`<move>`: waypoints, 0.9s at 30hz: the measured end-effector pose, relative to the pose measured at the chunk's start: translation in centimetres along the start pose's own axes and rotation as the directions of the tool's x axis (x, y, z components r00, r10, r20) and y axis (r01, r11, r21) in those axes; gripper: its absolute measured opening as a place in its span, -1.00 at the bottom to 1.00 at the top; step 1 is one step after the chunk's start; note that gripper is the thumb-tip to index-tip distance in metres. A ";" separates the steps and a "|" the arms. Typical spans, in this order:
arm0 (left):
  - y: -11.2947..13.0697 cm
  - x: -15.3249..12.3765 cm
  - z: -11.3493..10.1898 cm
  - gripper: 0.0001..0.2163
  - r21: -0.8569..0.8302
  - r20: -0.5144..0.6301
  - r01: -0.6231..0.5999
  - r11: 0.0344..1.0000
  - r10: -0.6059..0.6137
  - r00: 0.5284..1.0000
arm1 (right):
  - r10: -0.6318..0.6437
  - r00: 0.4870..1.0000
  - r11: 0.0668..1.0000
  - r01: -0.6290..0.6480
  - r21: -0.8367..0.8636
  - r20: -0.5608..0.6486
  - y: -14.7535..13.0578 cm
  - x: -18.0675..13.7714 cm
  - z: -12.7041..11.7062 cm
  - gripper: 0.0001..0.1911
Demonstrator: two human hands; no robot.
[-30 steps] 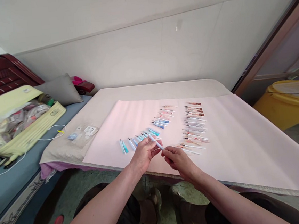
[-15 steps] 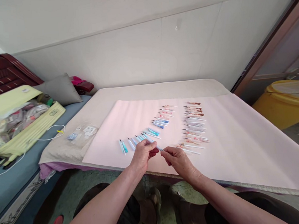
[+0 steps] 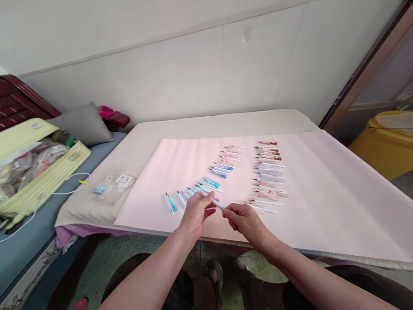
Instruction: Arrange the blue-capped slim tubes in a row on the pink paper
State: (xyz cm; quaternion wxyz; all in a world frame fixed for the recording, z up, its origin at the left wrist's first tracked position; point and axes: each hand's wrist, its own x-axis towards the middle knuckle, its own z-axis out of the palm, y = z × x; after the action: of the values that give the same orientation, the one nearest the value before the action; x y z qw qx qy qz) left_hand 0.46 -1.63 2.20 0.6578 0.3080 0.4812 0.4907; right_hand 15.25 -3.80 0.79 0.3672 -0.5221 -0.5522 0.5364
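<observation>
Above the near part of the pink sheet (image 3: pixel 315 203), my left hand (image 3: pixel 198 212) and my right hand (image 3: pixel 246 221) both pinch one slim white-and-blue pen (image 3: pixel 217 204). The left fingers grip its middle, the right fingertips its lower right end. Its upper end points away to the left, over several light blue pens (image 3: pixel 212 182) lying on the sheet. Beyond them are darker blue pens (image 3: pixel 222 169) and pink-patterned ones (image 3: pixel 230 156). Right of my hands runs a column of pens, brown (image 3: pixel 268 153) at the far end, white and orange-pink (image 3: pixel 268 195) at the near end.
Clear plastic bags with labels (image 3: pixel 124 180) lie left of the sheet. Further left, a pale yellow box (image 3: pixel 42 176) full of bagged items rests on a blue bed, near a grey pillow (image 3: pixel 81 123). A yellow bin (image 3: pixel 393 143) stands at the right, and a wall rises behind.
The pen between my hands has turned slightly, showing a whiter side. Both hands stay in nearly the same place.
</observation>
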 end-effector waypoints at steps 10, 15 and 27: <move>-0.4 0.1 -0.2 -0.74 0.103 -0.142 -0.002 0.995 0.016 0.990 | -0.047 0.998 0.998 0.045 -0.046 -0.043 -0.6 -0.2 0.1 -0.74; -0.3 0.2 -0.3 -0.80 -0.075 -0.033 0.002 0.997 -0.005 0.999 | -0.005 0.999 0.999 0.003 -0.043 -0.050 -0.6 -0.1 -0.3 -0.72; 0.5 1.2 -0.8 -0.89 -0.298 -0.169 0.049 0.953 -0.103 0.980 | 0.083 0.995 0.976 -0.093 0.198 0.058 -0.3 -0.1 -0.4 -0.72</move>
State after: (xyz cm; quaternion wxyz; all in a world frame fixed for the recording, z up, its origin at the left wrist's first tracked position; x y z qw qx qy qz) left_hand -0.41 -0.44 1.94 0.6677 0.1424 0.4730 0.5568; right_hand 15.64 -3.78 1.15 0.3802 -0.4927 -0.4807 0.6178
